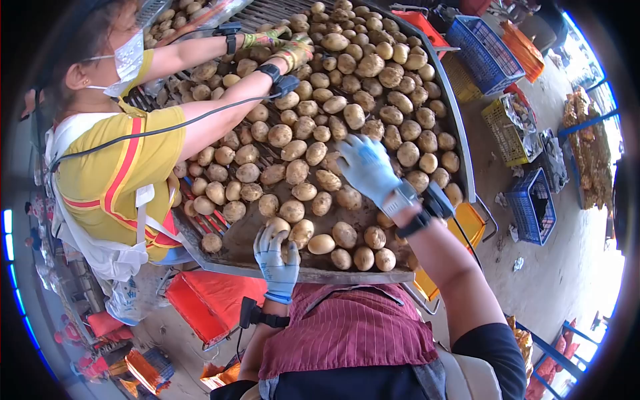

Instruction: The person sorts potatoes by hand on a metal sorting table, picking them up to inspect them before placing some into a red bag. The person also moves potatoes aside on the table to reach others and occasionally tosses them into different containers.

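Note:
My left hand (pixel 277 263), in a pale blue-grey glove, is at the near edge of the sorting table. Its fingers and thumb curl around a potato (pixel 287 253) that is partly hidden by them. Another potato (pixel 279 226) lies just beyond the fingertips. Further up and to the right, my right hand (pixel 368 169), gloved in light blue, reaches over the pile with its fingers apart. Its fingertips are close to a brown potato (pixel 332 162), and no held thing shows. Soil-marked potatoes (pixel 297 172) cover most of the surface.
A metal-rimmed table (pixel 313 274) carries the potatoes. At left a co-worker (pixel 120 173) leans in, both gloved hands among the far potatoes. A red bin (pixel 210 303) and a yellow bin (pixel 469 233) stand below the edges. Blue crates (pixel 485 55) sit on the floor to the right.

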Demonstrator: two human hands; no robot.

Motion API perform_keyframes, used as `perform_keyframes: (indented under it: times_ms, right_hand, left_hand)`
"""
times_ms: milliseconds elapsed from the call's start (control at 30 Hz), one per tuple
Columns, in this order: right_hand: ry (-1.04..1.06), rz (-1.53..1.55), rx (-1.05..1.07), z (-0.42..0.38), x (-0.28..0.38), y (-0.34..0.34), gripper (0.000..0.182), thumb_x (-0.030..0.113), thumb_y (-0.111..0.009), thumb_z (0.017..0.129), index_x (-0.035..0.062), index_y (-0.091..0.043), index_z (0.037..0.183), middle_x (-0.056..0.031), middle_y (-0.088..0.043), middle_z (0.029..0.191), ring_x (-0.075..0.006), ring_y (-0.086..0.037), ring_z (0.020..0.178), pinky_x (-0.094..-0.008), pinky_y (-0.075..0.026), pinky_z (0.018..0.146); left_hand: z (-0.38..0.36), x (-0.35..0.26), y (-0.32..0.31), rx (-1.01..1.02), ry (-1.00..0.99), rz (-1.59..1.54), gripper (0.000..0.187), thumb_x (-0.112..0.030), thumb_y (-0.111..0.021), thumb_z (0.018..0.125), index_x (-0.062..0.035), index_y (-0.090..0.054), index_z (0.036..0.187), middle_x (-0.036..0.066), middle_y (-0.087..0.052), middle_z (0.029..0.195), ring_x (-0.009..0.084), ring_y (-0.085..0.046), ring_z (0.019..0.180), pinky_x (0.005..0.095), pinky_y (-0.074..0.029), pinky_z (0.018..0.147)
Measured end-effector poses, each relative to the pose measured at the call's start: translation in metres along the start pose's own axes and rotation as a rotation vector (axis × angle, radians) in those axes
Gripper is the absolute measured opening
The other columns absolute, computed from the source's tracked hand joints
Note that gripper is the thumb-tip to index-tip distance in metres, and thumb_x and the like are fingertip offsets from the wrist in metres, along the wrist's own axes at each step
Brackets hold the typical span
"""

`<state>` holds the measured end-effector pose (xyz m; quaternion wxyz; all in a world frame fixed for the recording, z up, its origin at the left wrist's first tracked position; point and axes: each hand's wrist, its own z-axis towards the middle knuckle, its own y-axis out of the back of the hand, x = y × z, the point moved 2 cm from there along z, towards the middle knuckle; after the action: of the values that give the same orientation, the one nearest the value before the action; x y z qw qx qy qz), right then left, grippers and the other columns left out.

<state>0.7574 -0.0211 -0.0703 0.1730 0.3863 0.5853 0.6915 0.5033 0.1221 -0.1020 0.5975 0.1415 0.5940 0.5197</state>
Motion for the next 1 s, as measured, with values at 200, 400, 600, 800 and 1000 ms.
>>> perform_keyframes:
  times_ms: [200,400,600,800,1000]
  right_hand:
    - [0.030,-0.012,0.081,0.108,-0.005,-0.038,0.043,0.019,-0.063,0.079,0.0142,-0.058,0.121,-0.0196,-0.056,0.120,-0.0364,-0.056,0.114,-0.0451,-0.046,0.093]
    - [0.026,0.044,0.046,0.053,-0.018,-0.040,0.050,0.020,-0.073,0.071,0.0159,-0.063,0.119,-0.0200,-0.055,0.104,-0.0379,-0.060,0.092,-0.0439,-0.051,0.078]
    - [0.454,0.273,0.079,-0.007,0.086,0.003,0.049,0.026,-0.077,0.071,0.0164,-0.062,0.117,-0.0178,-0.059,0.115,-0.0375,-0.059,0.107,-0.0456,-0.050,0.090]
    - [-0.065,0.090,0.164,0.132,0.067,-0.031,0.035,0.021,-0.056,0.091,0.0068,-0.060,0.123,-0.0183,-0.063,0.114,-0.0317,-0.060,0.106,-0.0440,-0.048,0.088]
    - [-0.097,-0.518,-0.046,0.222,0.044,-0.167,0.037,0.021,-0.039,0.100,0.0116,-0.057,0.131,-0.0099,-0.060,0.131,-0.0204,-0.057,0.118,-0.0357,-0.045,0.100]
  left_hand:
    - [0.020,-0.018,-0.002,0.012,-0.037,-0.221,0.023,-0.010,-0.063,0.086,-0.0031,-0.063,0.107,0.016,-0.059,0.125,0.0365,-0.051,0.121,0.0476,-0.040,0.104]
    - [0.034,-0.021,0.013,0.098,0.446,-0.802,0.025,-0.017,-0.058,0.094,-0.0047,-0.062,0.115,0.012,-0.061,0.124,0.0320,-0.053,0.121,0.0442,-0.043,0.104]
    - [0.059,-0.006,0.005,0.182,1.037,-1.949,0.043,-0.039,-0.059,0.095,-0.0142,-0.054,0.130,0.009,-0.062,0.115,0.0228,-0.063,0.102,0.0373,-0.055,0.083]
    - [0.031,0.022,0.012,0.202,1.160,-2.102,0.042,-0.039,-0.053,0.098,-0.0111,-0.056,0.129,0.008,-0.061,0.104,0.0186,-0.065,0.075,0.0317,-0.056,0.058]
    - [0.026,0.028,0.013,0.272,1.118,-2.287,0.041,-0.041,-0.053,0.097,-0.0117,-0.056,0.126,0.006,-0.055,0.102,0.0178,-0.064,0.082,0.0332,-0.051,0.059]
